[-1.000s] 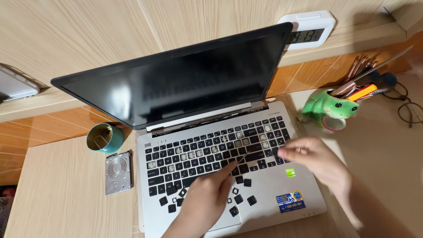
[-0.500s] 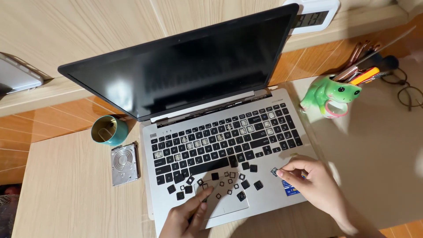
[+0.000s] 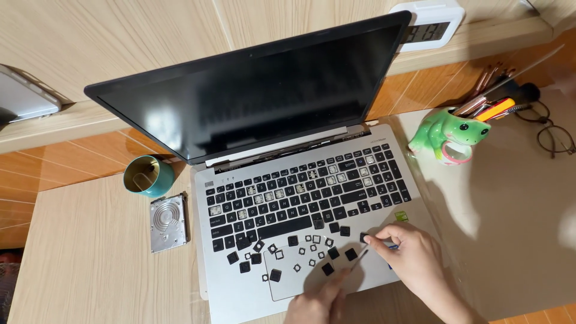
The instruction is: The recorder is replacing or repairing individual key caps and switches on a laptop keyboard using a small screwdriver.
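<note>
At the lower right of the frame the right hand pinches a small black keycap between thumb and forefinger, holding it just above the laptop's palm rest, right of the trackpad. The left hand comes up from the bottom edge, fingers closed around a thin pointed tool whose tip angles toward that same keycap, so the two hands meet over one small piece, probably so the tool can work at the cap while the other hand keeps it steady.

Around them, across the trackpad and palm rest, lie loose keycaps and small pale clips, scattered but all kept on the flat silver deck, where they stay within reach and cannot roll off. Just above, the keyboard shows several bare spots with pale mechanisms where caps are missing, mostly in its upper rows. The laptop stands open in the middle of the frame, its screen dark.

Left of it on the pale wooden counter a bare hard drive lies flat, and a teal cup stands just above that. At the upper right a green frog-shaped holder carries pens and brushes, with a pair of glasses near the right edge. A white digital clock sits on the ledge behind the screen.
</note>
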